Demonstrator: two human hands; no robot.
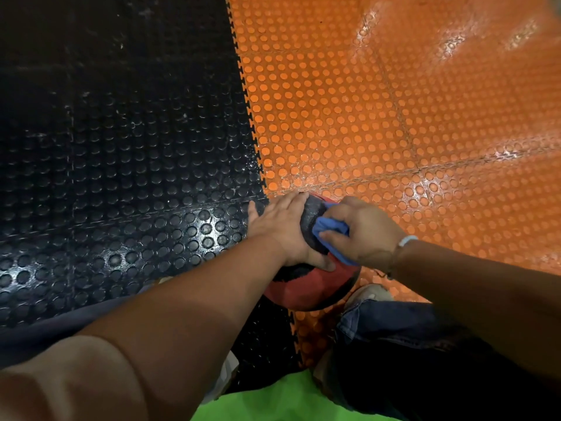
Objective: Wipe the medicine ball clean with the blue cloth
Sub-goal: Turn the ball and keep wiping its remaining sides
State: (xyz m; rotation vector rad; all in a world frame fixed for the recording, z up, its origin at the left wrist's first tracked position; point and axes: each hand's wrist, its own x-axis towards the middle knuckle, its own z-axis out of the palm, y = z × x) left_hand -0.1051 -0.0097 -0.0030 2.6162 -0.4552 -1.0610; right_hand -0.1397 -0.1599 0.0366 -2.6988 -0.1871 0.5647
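Left hand [282, 229]: your palm lies flat on the ball [309, 287], fingers straight, grip wide.
Right hand [364, 229]: your grip is narrow, fingers curled round the cloth [332, 227], pressing it on the ball's top.
Ball: lower centre of frame, round, red and black.
Cloth: blue, bunched.
Floor [334, 117]: glossy studded tiles, black left, orange right.

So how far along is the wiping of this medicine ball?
Midway, it seems. Done: the blue cloth is already on the medicine ball; which parts are clean cannot be told. In hand: the right hand presses the bunched cloth on the ball's black top panel while the left hand lies over the ball, steadying it. Left: probably the red lower side, which the cloth isn't touching.
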